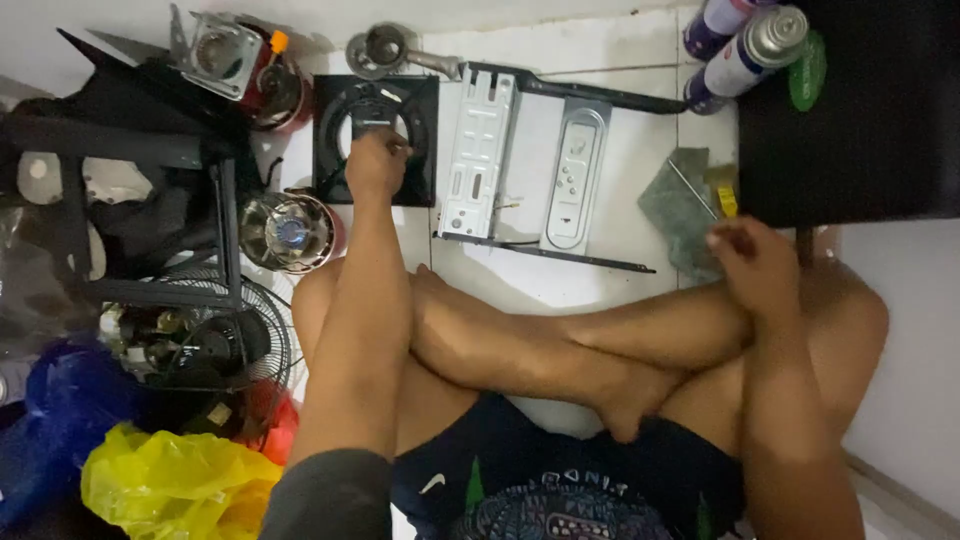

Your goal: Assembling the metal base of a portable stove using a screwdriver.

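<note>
My left hand (375,160) reaches forward and grips the middle of a square black fan frame (332,95) lying on the white floor. My right hand (755,262) rests by my right knee, fingers curled around the handle of a screwdriver (703,193) with a yellow band, its thin shaft lying over a grey cloth (672,212). Between the two hands lies an open grey metal chassis (480,150) with a perforated panel. My crossed legs fill the foreground.
Two spray cans (745,55) stand at the far right beside a black box (870,110). A small fan motor (290,230), a wire fan guard (255,335), a black frame (150,150) and yellow and blue plastic bags (170,480) crowd the left.
</note>
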